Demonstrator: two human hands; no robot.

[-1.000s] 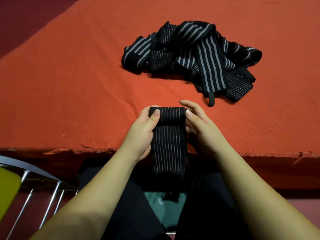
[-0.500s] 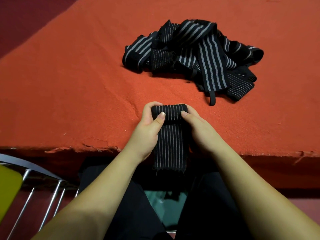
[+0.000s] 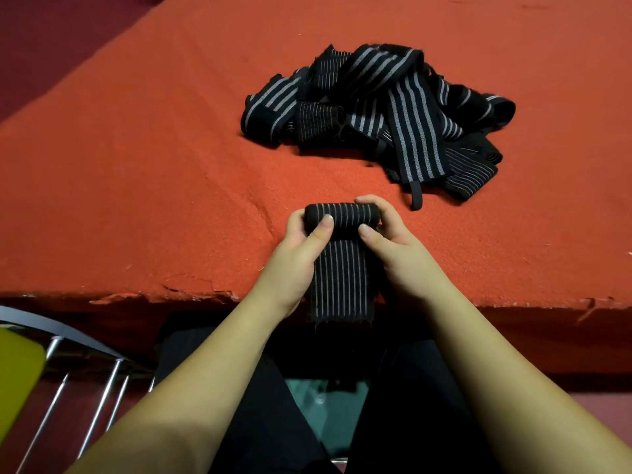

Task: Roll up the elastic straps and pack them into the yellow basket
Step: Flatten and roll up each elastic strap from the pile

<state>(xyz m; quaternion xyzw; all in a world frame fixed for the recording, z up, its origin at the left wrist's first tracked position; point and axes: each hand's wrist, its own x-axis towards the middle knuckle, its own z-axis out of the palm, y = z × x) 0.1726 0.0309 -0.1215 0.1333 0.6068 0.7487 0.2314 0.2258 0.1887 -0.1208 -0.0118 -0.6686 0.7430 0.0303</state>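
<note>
A black elastic strap with thin grey stripes (image 3: 342, 268) lies at the near edge of the red-covered table (image 3: 136, 183). Its far end is wound into a tight roll, and its loose tail hangs over the table edge. My left hand (image 3: 301, 248) grips the roll's left end with the thumb on top. My right hand (image 3: 390, 241) grips the right end, fingers curled over it. A tangled pile of black striped straps (image 3: 376, 114) sits farther back, to the right of centre. A yellow object (image 3: 17, 371) shows at the lower left edge; I cannot tell if it is the basket.
A metal chair frame (image 3: 68, 371) with thin rails stands at the lower left, below the table edge. The table's front edge (image 3: 171, 295) is frayed. My dark-clothed legs are under the table.
The roll has grown thicker and the hanging tail has shortened as both hands turned it. The pile has not moved.
</note>
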